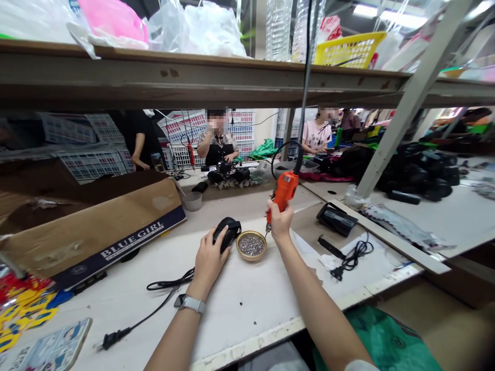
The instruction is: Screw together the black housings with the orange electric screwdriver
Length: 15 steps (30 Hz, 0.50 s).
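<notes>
My left hand (212, 256) wraps over a black corded device (227, 229) on the white table; what kind it is I cannot make out. Its black cord and plug (112, 338) trail toward the lower left. Raised in my right hand (280, 220) is an orange electric screwdriver (284, 190), hung from a dark cable above. The screwdriver's bit points down at the right rim of a small gold bowl (252, 258), which is full of small silvery screws. This bowl sits between my two hands, close to the black device.
On the left stands an open cardboard box (116, 237); near it lies a phone (58, 348). Right of my arm are another black device (336, 219) and a coiled cord (358, 252). An overhead shelf (193, 77) and a slanted post (410, 103) frame the bench. Co-workers sit beyond.
</notes>
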Each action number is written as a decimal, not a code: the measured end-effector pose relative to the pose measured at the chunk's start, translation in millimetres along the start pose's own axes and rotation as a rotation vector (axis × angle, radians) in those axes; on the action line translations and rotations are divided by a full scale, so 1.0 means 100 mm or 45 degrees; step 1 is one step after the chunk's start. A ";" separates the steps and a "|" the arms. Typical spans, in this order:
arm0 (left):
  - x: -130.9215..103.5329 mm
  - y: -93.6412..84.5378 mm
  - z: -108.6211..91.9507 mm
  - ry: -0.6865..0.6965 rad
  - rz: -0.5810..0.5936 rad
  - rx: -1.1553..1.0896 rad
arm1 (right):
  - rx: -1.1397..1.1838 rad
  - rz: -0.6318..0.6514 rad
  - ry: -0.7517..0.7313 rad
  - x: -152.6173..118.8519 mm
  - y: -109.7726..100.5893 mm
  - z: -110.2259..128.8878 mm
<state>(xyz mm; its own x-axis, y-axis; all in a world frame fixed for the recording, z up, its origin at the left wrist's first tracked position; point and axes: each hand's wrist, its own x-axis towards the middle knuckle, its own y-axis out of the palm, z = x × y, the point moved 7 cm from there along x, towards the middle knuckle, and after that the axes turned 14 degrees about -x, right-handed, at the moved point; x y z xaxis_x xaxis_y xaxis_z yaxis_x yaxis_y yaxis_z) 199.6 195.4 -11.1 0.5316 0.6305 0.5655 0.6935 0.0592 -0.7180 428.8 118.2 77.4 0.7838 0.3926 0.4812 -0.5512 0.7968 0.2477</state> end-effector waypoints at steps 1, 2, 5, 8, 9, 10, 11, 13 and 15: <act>0.00 0.01 -0.01 0.000 -0.004 0.010 | 0.041 -0.013 0.003 -0.01 0.03 0.05; 0.00 0.02 -0.02 0.001 -0.006 0.018 | 0.082 -0.030 0.004 -0.02 0.07 0.10; -0.01 0.04 -0.05 0.001 -0.016 0.032 | 0.188 -0.068 0.006 -0.06 0.27 0.21; -0.02 0.04 -0.07 0.000 -0.023 0.036 | 0.259 -0.068 0.012 -0.11 0.58 0.24; -0.02 0.04 -0.07 0.001 -0.026 0.036 | 0.276 -0.063 0.017 -0.13 0.69 0.23; -0.03 0.03 -0.08 0.004 -0.027 0.036 | 0.290 -0.057 0.022 -0.16 0.79 0.22; -0.03 0.03 -0.08 0.006 -0.026 0.035 | 0.301 -0.049 0.025 -0.18 0.89 0.21; -0.03 0.02 -0.09 0.007 -0.021 0.033 | 0.314 -0.022 0.029 -0.24 1.04 0.18; -0.03 0.02 -0.09 -0.003 -0.017 0.028 | 0.315 0.014 0.026 -0.30 1.14 0.16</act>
<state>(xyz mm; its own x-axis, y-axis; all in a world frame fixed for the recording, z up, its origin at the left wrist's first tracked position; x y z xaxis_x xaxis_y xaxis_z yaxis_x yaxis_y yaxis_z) 203.5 187.1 -10.4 0.5214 0.6311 0.5743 0.6895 0.0848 -0.7193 337.8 190.1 104.7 0.7815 0.4118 0.4687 -0.6111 0.6567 0.4419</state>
